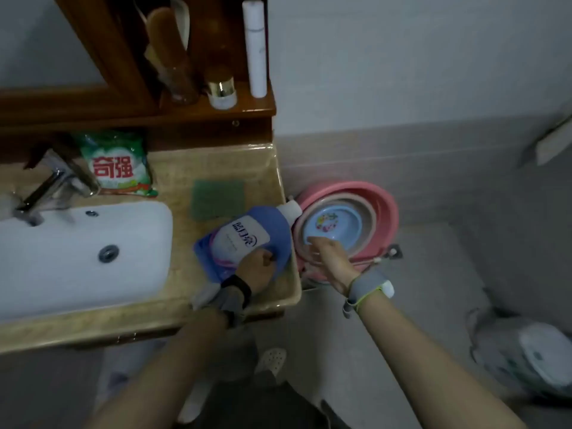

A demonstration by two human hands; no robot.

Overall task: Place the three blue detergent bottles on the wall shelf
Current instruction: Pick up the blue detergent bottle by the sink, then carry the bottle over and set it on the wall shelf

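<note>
Only one blue detergent bottle [247, 236] is visible, lying tilted at the desk's [173, 308] right edge with its white cap [289, 211] pointing toward 2 o'clock; its label print is inverted and too blurred to read. At its 7 o'clock end the left hand [255, 270] is closed around the bottle's base, while the right hand [329, 260] is loosely open with fingertips over the stacked basins [377, 209]. At 10 o'clock, beside the half-hidden faucet [46, 193], a green bag [116, 164] reads "奇强"; the wall shelf [216, 109] at 12 o'clock is cut off above.
</note>
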